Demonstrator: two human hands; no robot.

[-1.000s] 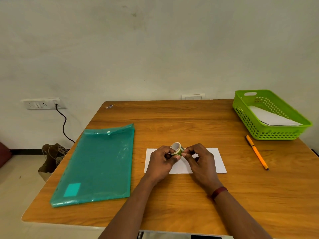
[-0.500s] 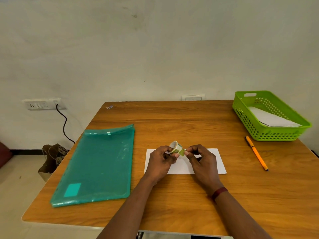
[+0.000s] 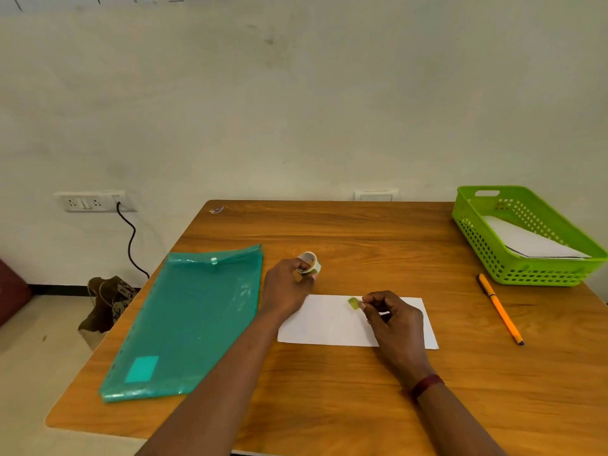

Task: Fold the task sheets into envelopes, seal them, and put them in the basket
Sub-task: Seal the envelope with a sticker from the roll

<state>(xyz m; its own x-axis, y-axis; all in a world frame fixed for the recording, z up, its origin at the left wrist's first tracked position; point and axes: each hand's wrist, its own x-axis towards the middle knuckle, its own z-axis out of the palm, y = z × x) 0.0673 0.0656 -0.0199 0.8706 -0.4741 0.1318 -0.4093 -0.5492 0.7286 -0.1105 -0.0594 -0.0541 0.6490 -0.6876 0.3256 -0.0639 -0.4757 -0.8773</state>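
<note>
Our hands have parted since a second ago. The left hand (image 3: 286,284) has carried the tape roll (image 3: 309,263) off the envelope (image 3: 322,320), farther left of the basket (image 3: 533,278), and grips it with curled fingers. The right hand (image 3: 394,317) now pinches a small green tape piece (image 3: 353,303), torn free, between thumb and forefinger, just above the envelope's far edge.

We judge the sealing step half done: the piece is cut but not yet stuck down. Several things could spoil it. The piece is tiny and clings to our fingertips, so it may curl onto itself or lift away with the finger when we let go. We cannot see the flap seam from here, so the piece may land beside the seam and hold nothing shut. The left hand is busy with the roll and does not pin the envelope, so a press from the right hand alone may slide it on the smooth tabletop (image 3: 362,232) or let the fold spring open.

The envelope lies flat on the tabletop, left of the basket and nearer us, well apart from it. It is a white, long rectangle with straight edges, and we see no tape on it.
</note>
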